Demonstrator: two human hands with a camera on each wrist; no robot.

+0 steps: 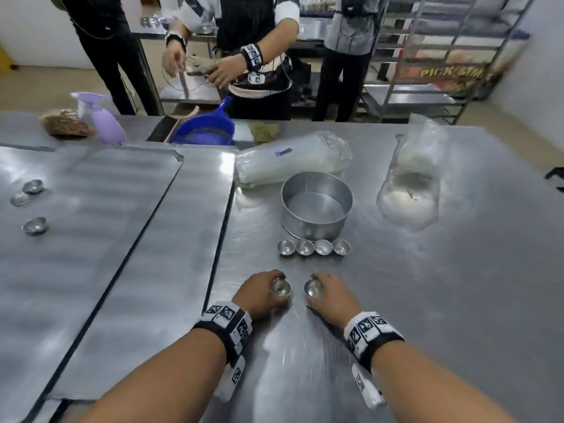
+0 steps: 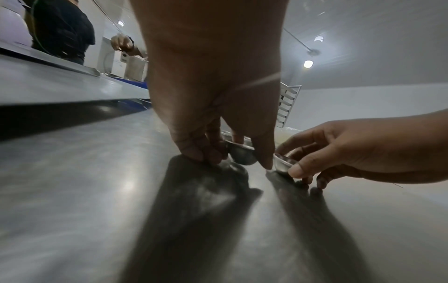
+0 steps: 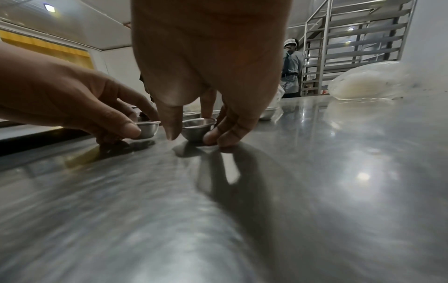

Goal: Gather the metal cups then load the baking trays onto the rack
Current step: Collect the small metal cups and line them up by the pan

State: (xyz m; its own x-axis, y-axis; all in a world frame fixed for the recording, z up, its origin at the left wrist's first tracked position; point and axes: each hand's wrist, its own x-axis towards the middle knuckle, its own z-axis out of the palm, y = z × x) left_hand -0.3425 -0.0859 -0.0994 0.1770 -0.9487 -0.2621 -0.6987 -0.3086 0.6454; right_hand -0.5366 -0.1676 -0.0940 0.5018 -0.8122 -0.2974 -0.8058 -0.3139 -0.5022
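My left hand (image 1: pixel 270 293) grips a small metal cup (image 1: pixel 280 288) that stands on the steel table, fingers curled round its rim (image 2: pixel 241 155). Just to its right, my right hand (image 1: pixel 325 293) pinches a second cup (image 1: pixel 313 289) between thumb and fingers (image 3: pixel 197 128). Several more cups (image 1: pixel 313 247) stand in a row just beyond, in front of a round cake tin (image 1: pixel 316 206). Three cups (image 1: pixel 32 206) lie on the flat baking tray (image 1: pixel 91 224) at the far left. A second tray (image 1: pixel 171 254) lies beside it. The tray rack (image 1: pixel 442 56) stands at the back right.
Two plastic bags (image 1: pixel 293 160) (image 1: pixel 412 190) lie beyond the tin. A purple spray bottle (image 1: pixel 105 123) and a blue scoop (image 1: pixel 207 129) sit at the far edge. People stand behind the table, one working with both hands (image 1: pixel 213 68).
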